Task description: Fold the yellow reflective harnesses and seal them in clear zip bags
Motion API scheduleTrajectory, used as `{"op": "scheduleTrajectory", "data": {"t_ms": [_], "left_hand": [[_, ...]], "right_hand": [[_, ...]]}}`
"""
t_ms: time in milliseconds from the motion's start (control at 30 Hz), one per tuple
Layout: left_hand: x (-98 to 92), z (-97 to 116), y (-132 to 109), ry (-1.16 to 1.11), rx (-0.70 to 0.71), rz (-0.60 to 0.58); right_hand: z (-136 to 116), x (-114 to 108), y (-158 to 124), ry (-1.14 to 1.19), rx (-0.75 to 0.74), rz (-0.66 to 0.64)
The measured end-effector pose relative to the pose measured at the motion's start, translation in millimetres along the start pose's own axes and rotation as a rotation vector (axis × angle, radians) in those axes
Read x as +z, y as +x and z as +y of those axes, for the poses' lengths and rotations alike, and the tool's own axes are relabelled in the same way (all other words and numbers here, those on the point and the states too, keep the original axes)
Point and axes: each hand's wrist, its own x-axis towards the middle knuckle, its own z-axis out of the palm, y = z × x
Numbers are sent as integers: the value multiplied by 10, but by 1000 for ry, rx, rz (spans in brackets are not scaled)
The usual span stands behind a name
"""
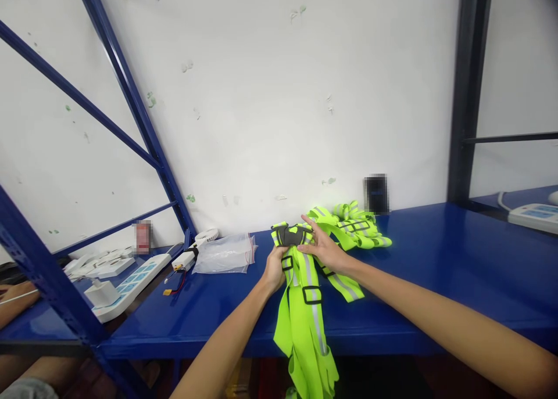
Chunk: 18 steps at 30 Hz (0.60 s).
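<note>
I hold a neon yellow reflective strap vest (305,306) with grey stripes and black buckles over the blue shelf (436,259). My left hand (275,266) is closed on its upper left part, just below a dark grey pad (291,234). My right hand (321,243) rests on top of the vest beside the pad, fingers stretched out and pressed on the fabric. The vest's long straps hang down over the shelf's front edge. A pile of similar yellow vests (355,225) lies behind my right hand, near the wall.
Clear plastic bags (224,254) lie left of the vest. Further left are a small white device with red wires (183,262), a white power strip (131,283) and white chargers. Blue rack struts (143,126) cross the left side. Another power strip (534,216) sits at far right. Another person's arm (15,297) shows at far left.
</note>
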Motion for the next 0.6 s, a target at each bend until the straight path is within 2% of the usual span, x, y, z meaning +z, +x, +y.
{"op": "scheduleTrajectory", "data": {"t_ms": [100,200,367,500,600], "left_hand": [[-3,47,-12,-67,-41,-45],[19,107,-36,-101,-18,-58],[84,203,-80,-207,-26,6],[66,195,-42,-236,-65,-15],[2,151,24,-230,-19,7]], "right_hand": [[48,-11,28,-18,-32,7],[60,-5,26,-131,-118,35],[63,6,20,-249,-132,95],[87,-14,32,-266,-176,152],[94,-21,35,-283,-175,169]]}}
